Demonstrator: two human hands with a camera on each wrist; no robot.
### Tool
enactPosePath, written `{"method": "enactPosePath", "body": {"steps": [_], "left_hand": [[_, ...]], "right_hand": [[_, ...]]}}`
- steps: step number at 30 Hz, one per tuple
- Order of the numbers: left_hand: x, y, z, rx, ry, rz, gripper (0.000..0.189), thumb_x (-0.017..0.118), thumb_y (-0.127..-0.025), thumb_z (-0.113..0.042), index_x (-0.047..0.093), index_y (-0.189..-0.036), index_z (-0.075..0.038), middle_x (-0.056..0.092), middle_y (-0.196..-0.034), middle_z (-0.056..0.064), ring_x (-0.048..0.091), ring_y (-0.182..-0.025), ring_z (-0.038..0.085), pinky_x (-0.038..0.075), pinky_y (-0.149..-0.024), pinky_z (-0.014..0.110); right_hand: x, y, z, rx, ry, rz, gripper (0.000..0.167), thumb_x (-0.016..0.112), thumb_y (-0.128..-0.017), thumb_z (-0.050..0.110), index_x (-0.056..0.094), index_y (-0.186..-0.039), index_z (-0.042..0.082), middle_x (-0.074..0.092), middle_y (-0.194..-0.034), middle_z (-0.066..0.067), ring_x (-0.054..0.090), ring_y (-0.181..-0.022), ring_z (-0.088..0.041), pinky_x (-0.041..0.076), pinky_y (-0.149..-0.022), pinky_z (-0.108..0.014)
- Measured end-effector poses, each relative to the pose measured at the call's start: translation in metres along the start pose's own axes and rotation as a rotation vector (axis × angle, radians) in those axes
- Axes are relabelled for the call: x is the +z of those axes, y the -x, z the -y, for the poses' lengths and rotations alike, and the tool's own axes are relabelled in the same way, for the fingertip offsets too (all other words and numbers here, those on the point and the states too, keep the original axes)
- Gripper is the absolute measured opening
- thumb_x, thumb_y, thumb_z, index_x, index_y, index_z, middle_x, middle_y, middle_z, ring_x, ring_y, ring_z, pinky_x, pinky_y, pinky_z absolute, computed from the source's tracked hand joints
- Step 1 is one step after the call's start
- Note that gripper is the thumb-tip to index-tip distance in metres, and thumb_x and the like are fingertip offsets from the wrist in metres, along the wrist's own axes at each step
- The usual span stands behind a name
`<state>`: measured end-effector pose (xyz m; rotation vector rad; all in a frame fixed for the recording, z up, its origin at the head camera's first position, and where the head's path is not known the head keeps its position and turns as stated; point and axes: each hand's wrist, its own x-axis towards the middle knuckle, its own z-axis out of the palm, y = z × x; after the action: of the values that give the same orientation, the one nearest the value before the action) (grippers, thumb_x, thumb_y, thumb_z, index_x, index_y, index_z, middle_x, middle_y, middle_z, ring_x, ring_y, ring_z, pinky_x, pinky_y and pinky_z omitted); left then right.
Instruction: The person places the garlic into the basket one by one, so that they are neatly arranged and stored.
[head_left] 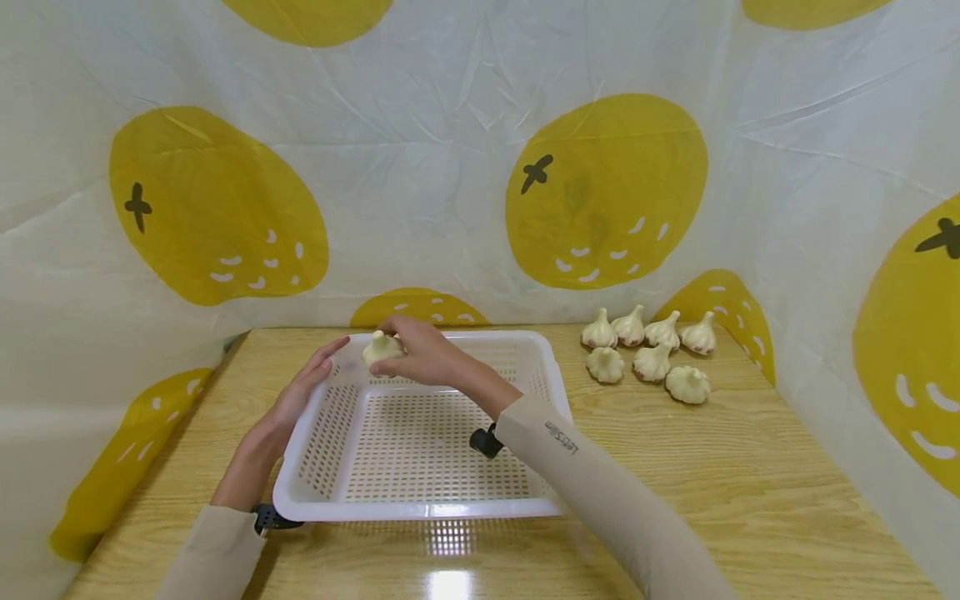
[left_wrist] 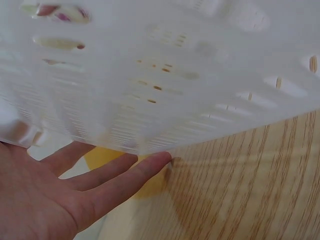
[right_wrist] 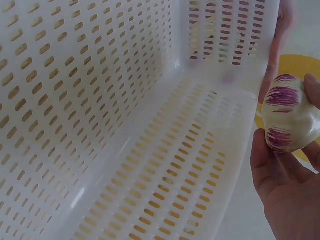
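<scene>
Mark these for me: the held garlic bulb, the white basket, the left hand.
Held garlic bulb (right_wrist: pixel 290 117): right wrist view, pale skin between the purple patches.
White basket (head_left: pixel 420 510): head view, near rim.
Left hand (head_left: pixel 297 395): head view, middle of the visible hand.

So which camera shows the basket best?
The head view: nearly the whole basket shows, though the right arm covers part. The left wrist view catches some of its outside, the right wrist view some of its inside.

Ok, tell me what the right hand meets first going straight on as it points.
The right hand, holding a garlic bulb, would probably meet the patterned cloth; it seems to clear the white basket, though depth is unclear.
</scene>
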<state>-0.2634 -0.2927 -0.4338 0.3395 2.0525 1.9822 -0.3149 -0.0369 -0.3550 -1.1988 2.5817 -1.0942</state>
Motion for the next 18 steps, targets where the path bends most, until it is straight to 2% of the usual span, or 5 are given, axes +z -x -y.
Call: {"method": "enactPosePath", "body": {"steps": [5, 9, 15, 18], "left_hand": [[0.001, 0.001, 0.000, -0.006, -0.002, -0.005, 0.055, 0.019, -0.114, -0.045, 0.006, -0.166, -0.035, 0.028, -0.159, 0.009, 0.047, -0.135, 0.026, 0.051, -0.097, 0.048], [0.002, 0.000, 0.000, -0.013, 0.006, -0.004, 0.055, 0.020, -0.114, -0.046, 0.006, -0.166, -0.035, 0.030, -0.157, 0.006, 0.046, -0.137, 0.029, 0.050, -0.099, 0.049], [0.002, 0.000, -0.001, -0.020, -0.016, -0.004, 0.056, 0.020, -0.114, -0.047, 0.005, -0.166, -0.035, 0.025, -0.163, 0.015, 0.047, -0.135, 0.031, 0.052, -0.097, 0.047], [0.001, 0.000, -0.002, -0.020, -0.038, -0.009, 0.057, 0.020, -0.114, -0.046, 0.004, -0.167, -0.034, 0.022, -0.164, 0.020, 0.047, -0.135, 0.033, 0.053, -0.095, 0.046]], "right_hand": [[0.006, -0.007, -0.005, -0.029, 0.067, 0.028, 0.051, 0.077, -0.094, 0.032, 0.060, -0.133, 0.004, 0.066, -0.129, -0.012, 0.060, -0.108, -0.020, 0.048, -0.089, -0.027], [0.009, -0.010, -0.008, -0.017, 0.100, 0.044, 0.054, 0.077, -0.094, 0.034, 0.058, -0.136, 0.006, 0.064, -0.135, -0.014, 0.060, -0.118, -0.024, 0.048, -0.093, -0.029], [0.014, -0.010, -0.014, 0.002, 0.079, 0.078, 0.055, 0.076, -0.094, 0.034, 0.057, -0.139, 0.007, 0.063, -0.135, -0.015, 0.060, -0.112, -0.022, 0.049, -0.085, -0.024], [0.016, -0.009, -0.017, -0.014, 0.060, 0.083, 0.053, 0.077, -0.094, 0.032, 0.058, -0.137, 0.006, 0.065, -0.134, -0.015, 0.062, -0.113, -0.022, 0.051, -0.087, -0.024]]}}
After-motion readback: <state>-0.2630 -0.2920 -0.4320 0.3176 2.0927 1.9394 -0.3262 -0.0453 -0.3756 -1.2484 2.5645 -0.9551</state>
